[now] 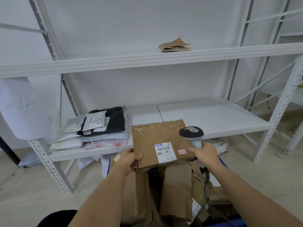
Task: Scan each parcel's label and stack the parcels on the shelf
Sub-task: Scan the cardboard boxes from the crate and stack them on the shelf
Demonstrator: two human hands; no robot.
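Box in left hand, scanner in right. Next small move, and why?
Probably tip the scanner down over the label: its head sits beside the label, not over it, while the left hand holds the box label-up.

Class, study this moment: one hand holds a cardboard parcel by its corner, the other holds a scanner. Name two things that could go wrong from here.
1. The left hand grips the cardboard parcel only at one near corner, so it might tilt or slip onto the boxes below.
2. The scanner in the right hand sits beside the shipping label, its head apparently not aimed at the barcode, so the scan may miss.
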